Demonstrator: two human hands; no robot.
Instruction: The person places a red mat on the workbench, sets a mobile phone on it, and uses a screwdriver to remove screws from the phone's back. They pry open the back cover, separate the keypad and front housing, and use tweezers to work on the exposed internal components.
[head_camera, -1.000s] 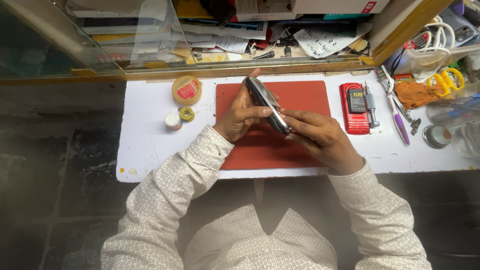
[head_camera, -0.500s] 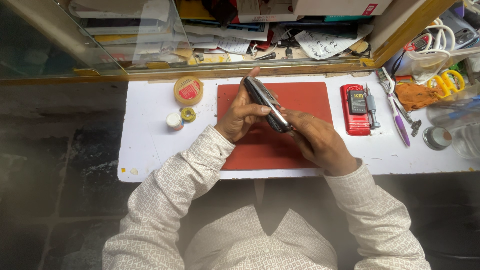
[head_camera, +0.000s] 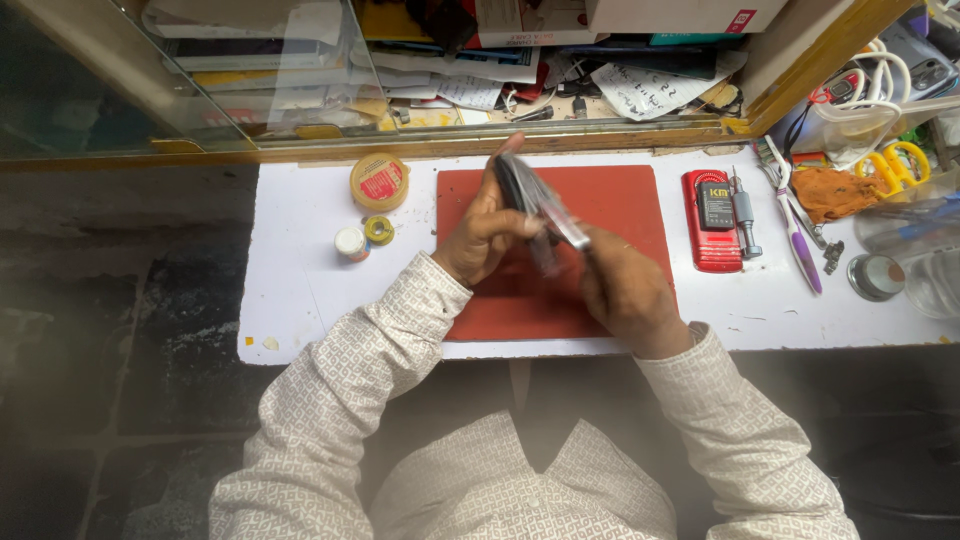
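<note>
Since a second ago the phone (head_camera: 540, 200) has tilted more upright and blurs with motion, held above the red mat (head_camera: 620, 200). Left hand (head_camera: 485, 225) grips its upper end, fingers pressed round it; right hand (head_camera: 625, 290) clasps the lower end.

Round tin with red label (head_camera: 379, 181) left of red mat; white box with red tag (head_camera: 690, 14) on shelf; white printed paper sheet (head_camera: 645, 88) below it

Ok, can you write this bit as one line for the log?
left hand: holds phone | right hand: holds phone's lower end | phone: tilted above red mat | beside mat: red device, screwdriver
</note>
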